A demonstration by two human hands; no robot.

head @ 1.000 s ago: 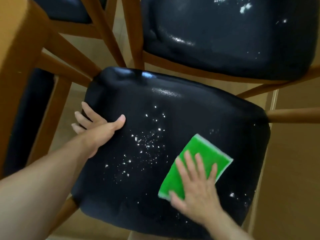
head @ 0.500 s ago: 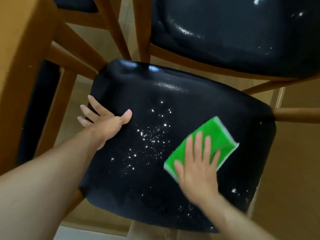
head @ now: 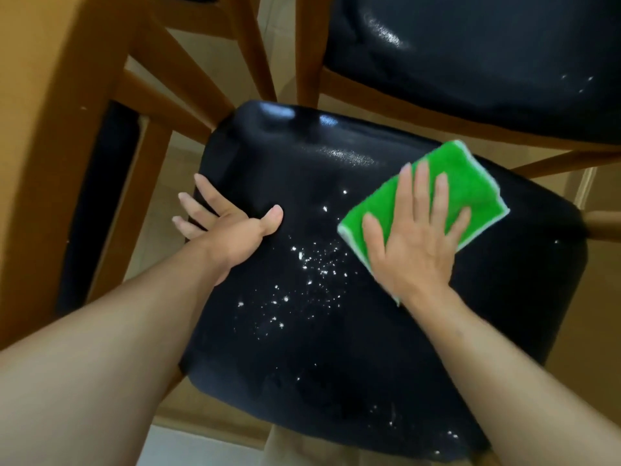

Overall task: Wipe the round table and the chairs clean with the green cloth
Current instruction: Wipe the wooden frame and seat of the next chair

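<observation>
The green cloth has slid toward the seat's far right edge under the flat right hand; crumbs lie left of it, nearer the splayed left hand bracing the left edge.

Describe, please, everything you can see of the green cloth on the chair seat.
The green cloth is a bright green, fuzzy-looking rectangle with a pale whitish edge, apparently folded flat. It lies tilted on the far right part of the glossy black chair seat, beside a scatter of white crumbs. The right hand presses it down with straight, spread fingers, covering its near end; its far corners show free. The left hand does not touch it.
</observation>
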